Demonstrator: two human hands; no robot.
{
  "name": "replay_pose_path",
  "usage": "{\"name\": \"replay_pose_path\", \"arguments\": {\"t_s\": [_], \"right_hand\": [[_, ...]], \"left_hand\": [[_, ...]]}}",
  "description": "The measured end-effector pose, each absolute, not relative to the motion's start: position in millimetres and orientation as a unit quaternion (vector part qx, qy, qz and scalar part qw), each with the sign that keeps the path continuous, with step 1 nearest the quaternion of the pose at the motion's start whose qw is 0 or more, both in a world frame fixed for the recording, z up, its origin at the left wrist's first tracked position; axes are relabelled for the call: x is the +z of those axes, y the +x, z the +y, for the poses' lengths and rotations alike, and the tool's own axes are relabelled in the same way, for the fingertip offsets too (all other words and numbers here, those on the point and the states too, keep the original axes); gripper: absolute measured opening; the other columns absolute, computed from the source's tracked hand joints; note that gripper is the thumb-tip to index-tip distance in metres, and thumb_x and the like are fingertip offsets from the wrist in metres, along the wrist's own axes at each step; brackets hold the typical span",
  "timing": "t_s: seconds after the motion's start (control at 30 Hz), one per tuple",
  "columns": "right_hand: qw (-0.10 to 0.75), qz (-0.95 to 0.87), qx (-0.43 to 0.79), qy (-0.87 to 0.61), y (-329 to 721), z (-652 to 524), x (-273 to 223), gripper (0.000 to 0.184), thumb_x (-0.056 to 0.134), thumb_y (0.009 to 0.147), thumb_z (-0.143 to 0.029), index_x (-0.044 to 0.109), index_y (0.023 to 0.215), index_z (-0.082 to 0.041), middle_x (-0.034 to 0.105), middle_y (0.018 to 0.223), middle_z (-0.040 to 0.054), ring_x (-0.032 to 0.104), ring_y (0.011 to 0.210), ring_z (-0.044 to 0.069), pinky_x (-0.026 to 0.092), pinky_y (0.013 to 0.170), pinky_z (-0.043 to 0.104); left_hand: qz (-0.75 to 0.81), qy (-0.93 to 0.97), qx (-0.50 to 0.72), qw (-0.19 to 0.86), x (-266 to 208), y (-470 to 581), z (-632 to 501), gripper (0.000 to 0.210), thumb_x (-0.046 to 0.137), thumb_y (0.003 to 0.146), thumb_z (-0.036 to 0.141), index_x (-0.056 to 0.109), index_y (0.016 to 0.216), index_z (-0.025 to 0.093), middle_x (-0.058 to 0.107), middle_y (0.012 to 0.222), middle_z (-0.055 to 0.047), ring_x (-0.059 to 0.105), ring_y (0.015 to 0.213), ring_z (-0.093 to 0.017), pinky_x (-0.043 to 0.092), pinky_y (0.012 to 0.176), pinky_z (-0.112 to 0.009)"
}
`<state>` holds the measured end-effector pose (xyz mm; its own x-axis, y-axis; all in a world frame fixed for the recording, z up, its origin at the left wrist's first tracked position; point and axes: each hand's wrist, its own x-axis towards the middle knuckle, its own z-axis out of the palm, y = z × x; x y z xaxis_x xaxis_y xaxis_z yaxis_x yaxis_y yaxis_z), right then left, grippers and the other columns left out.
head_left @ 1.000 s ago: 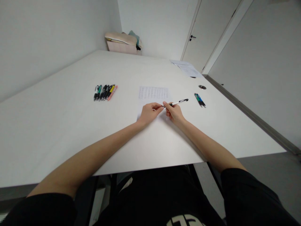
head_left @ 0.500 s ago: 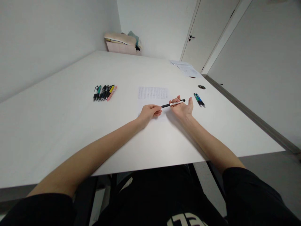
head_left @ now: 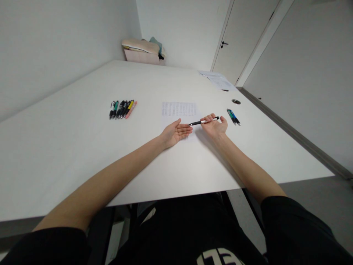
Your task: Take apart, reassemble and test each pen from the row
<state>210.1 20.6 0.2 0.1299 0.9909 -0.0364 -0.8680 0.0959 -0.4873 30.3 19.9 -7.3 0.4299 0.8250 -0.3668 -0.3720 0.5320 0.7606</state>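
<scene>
My right hand is turned palm up, with its fingers curled over a black-and-white pen. The pen's dark tip points left and reaches the fingers of my left hand. That left hand lies palm up with its fingers stretched out and the thumb apart, gripping nothing. Whether the tip rests on those fingers or only passes over them, I cannot tell. Beneath both hands is a printed sheet of paper, its lower part covered by them.
On the left, several pens lie side by side. Two more pens, blue and green, lie right of my right hand. Paper sheets and a round table fitting are farther back on the white table.
My left hand has let go of the pen tip, its fingers opening from a pinch to stretched out. My right hand's fingers have curled more around the pen, which has shifted slightly right.
</scene>
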Motion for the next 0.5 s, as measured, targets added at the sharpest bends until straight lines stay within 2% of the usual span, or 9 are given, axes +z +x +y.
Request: {"name": "replay_pose_path", "arguments": {"t_s": [0.5], "right_hand": [[0.724, -0.119, 0.659, -0.166, 211.1, 21.0, -0.6, 0.026, 0.019, 0.08, -0.038, 0.022, 0.061, -0.021, 0.025, 0.051, -0.0049, 0.027, 0.045, 0.01, 0.038, 0.051, 0.028]], "left_hand": [[0.384, 0.298, 0.373, 0.79, -7.3, 30.1, 20.6, 0.041, 0.041, 0.09, 0.038, 0.065, 0.079, 0.007, 0.069, 0.085, -0.017, 0.067, 0.079, -0.02, 0.053, 0.071, -0.028]]}}
